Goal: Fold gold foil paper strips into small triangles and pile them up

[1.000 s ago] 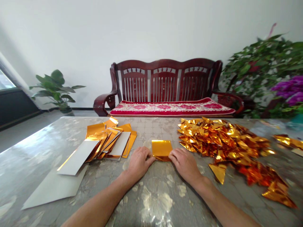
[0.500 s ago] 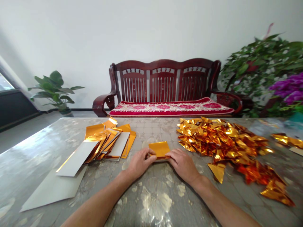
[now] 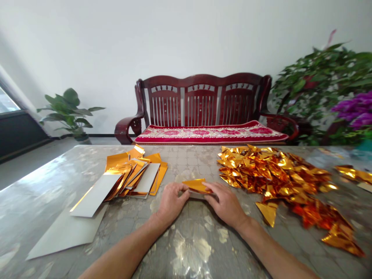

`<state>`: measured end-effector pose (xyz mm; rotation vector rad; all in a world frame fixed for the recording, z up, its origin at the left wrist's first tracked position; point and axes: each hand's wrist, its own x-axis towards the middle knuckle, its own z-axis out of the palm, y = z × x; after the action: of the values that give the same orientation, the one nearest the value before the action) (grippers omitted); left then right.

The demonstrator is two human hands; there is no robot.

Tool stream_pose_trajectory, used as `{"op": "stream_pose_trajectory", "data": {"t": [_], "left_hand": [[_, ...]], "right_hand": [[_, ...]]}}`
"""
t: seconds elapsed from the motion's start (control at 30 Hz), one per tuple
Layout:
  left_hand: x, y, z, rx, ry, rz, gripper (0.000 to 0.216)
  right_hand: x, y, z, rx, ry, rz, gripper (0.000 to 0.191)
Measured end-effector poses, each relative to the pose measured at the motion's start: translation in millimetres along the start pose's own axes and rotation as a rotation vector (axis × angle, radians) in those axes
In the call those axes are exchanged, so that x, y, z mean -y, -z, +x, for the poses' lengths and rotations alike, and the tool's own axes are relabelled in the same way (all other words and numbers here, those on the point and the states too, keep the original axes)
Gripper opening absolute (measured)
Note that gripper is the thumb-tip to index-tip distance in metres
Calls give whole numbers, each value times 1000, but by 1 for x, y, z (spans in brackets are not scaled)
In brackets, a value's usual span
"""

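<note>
A small sheet of gold foil paper [image 3: 195, 185] is held between my two hands, just above or on the table in front of me. Its near edge is bent up, showing a pale underside, and its far right corner is folded over. My left hand [image 3: 173, 199] pinches the left edge between thumb and fingers. On the right edge, my right hand [image 3: 225, 201] is closed, with its forefinger over the gold side and its thumb beneath. To the right spreads a heap of folded gold foil pieces [image 3: 270, 170].
Left of my hands lies a loose stack of gold-and-white paper sheets [image 3: 130, 174], over a larger pale sheet [image 3: 66, 232]. The table [image 3: 186, 248] has a patterned, glossy cover. Beyond it stand a dark red wooden bench [image 3: 200, 104] and a potted plant [image 3: 69, 112].
The foil paper was flatter and square; now its far right corner is folded and its near edge lifted. My right hand has shifted its fingers over the right edge.
</note>
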<state>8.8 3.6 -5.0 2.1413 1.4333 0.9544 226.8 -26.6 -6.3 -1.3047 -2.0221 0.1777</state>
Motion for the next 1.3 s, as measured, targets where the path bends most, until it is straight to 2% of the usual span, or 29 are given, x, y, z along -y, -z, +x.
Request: {"op": "stream_pose_trajectory", "data": {"t": [0.1, 0.23, 0.4, 0.53, 0.67, 0.8, 0.9, 1.0, 1.1, 1.3], "left_hand": [[-5, 1, -2, -33, 1, 53, 13], [-12, -1, -5, -48, -45, 101, 13], [-15, -10, -8, -26, -62, -14, 15], [-15, -11, -9, -27, -61, -77, 19], [-21, -5, -11, 26, -102, -64, 26], [-25, -2, -10, 9, -66, -84, 12], [-19, -4, -7, -65, 26, -195, 15], [-8, -5, -3, -99, 120, -376, 20], [3, -5, 2, -118, 165, -543, 23], [8, -5, 5, -110, 216, -720, 28]], "right_hand": [[7, 3, 1, -12, 54, 80, 33], [14, 3, 2, 13, -16, 97, 31], [15, 0, 2, 11, -38, 76, 19], [14, -1, 2, -13, -67, 77, 20], [13, 0, 2, -26, -64, 74, 22], [15, 1, 3, -52, -38, 65, 17], [16, 1, 2, -125, -91, 119, 10], [14, 1, 2, -242, -206, 225, 28], [13, 3, 3, -331, -263, 343, 32], [15, 5, 6, -352, -279, 427, 23]]}}
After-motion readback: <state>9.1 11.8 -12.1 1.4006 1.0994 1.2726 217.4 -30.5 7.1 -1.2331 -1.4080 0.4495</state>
